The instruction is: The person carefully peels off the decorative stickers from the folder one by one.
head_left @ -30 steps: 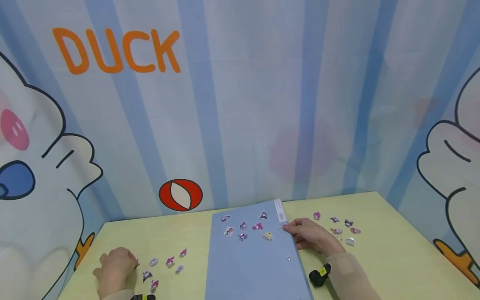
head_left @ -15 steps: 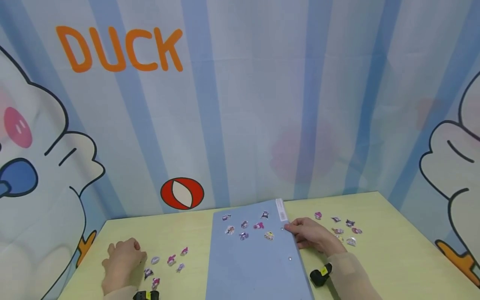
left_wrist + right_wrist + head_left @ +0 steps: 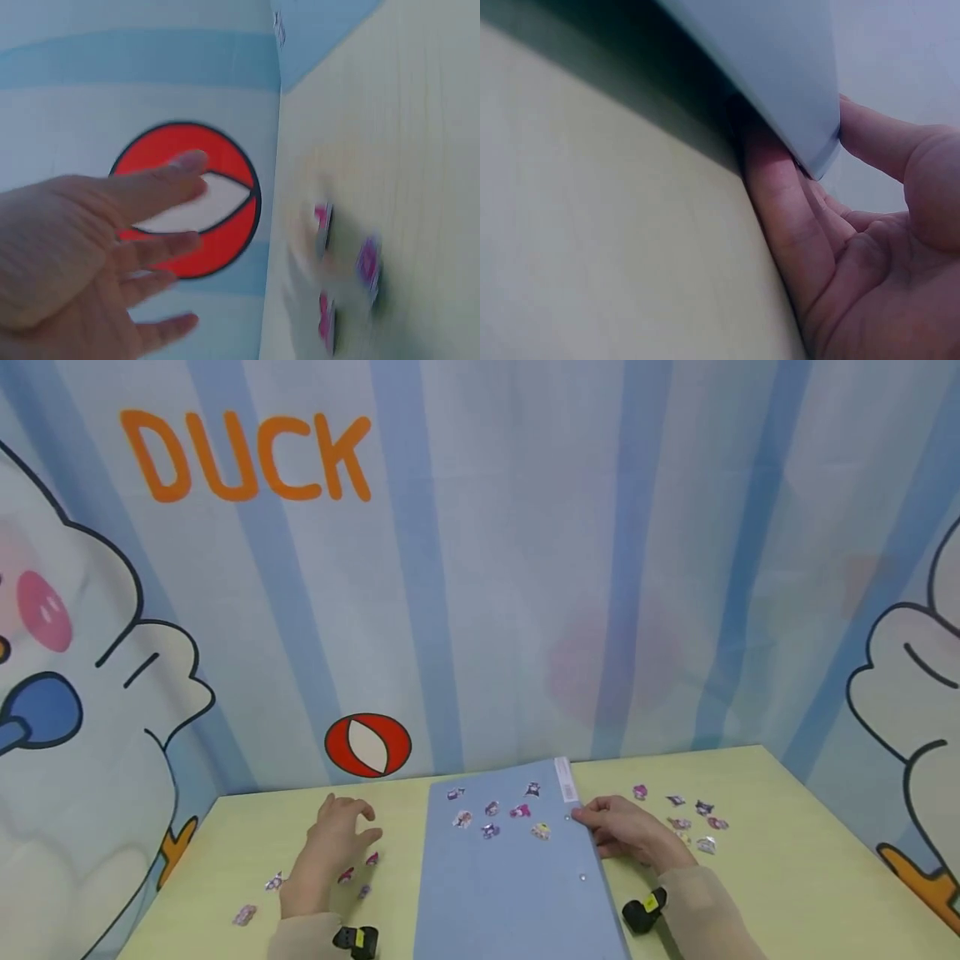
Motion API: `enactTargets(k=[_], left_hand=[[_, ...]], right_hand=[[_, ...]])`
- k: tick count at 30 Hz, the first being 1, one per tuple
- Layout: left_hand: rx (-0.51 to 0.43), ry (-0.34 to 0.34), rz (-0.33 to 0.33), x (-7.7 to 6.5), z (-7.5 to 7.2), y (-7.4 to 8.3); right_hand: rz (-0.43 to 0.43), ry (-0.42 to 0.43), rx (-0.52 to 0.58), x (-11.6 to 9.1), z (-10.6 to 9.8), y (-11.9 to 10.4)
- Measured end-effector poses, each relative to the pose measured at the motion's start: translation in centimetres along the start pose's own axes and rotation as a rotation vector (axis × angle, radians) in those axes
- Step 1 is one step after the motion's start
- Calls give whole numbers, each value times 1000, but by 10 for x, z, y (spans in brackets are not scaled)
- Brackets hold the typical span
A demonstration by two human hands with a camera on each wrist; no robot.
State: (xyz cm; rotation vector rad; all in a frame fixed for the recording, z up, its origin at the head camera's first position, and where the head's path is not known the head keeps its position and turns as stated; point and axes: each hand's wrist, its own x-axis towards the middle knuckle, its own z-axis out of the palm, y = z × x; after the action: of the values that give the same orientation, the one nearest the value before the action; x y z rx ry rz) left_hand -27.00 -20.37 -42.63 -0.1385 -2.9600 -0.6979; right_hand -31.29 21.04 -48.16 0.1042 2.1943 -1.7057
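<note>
In the head view a blue folder (image 3: 510, 893) lies in the middle of the table, several small picture cut-outs, like stickers (image 3: 521, 811), on its upper half. My right hand (image 3: 633, 833) pinches the folder's right edge. Seen from the right wrist, the thumb (image 3: 874, 135) is on top and a finger (image 3: 784, 202) underneath, with that edge lifted. My left hand (image 3: 337, 843) hovers left of the folder, holding nothing. Its fingers (image 3: 161, 247) are spread in the left wrist view. Pink and purple cut-outs (image 3: 346, 875) lie beside it; others (image 3: 244, 914) lie farther left.
To the right of the folder several more cut-outs (image 3: 703, 807) are scattered on the pale yellow table (image 3: 780, 893). A striped blue curtain (image 3: 510, 568) with cartoon ducks rises behind the table's far edge. A black wrist camera (image 3: 643, 912) sits by each sleeve.
My left hand has moved right and farther from me, its fingers opening out. Two cut-outs it covered now show on the left, while others are hidden behind it. The right hand keeps its hold.
</note>
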Motion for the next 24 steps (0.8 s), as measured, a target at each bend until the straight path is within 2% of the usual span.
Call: enactTargets(k=[4, 10, 14, 20, 24], left_hand=[[-56, 50, 95, 8, 10, 23], [-107, 52, 141, 17, 32, 50], [-132, 62, 212, 23, 41, 75], [-151, 6, 268, 28, 64, 114], [-110, -25, 326, 28, 79, 134]], right_hand=[[-5, 4, -1, 2, 0, -2], [4, -9, -6, -1, -1, -2], [-11, -7, 5, -1, -2, -2], [-1, -9, 6, 0, -3, 1], [-8, -24, 8, 0, -2, 2]])
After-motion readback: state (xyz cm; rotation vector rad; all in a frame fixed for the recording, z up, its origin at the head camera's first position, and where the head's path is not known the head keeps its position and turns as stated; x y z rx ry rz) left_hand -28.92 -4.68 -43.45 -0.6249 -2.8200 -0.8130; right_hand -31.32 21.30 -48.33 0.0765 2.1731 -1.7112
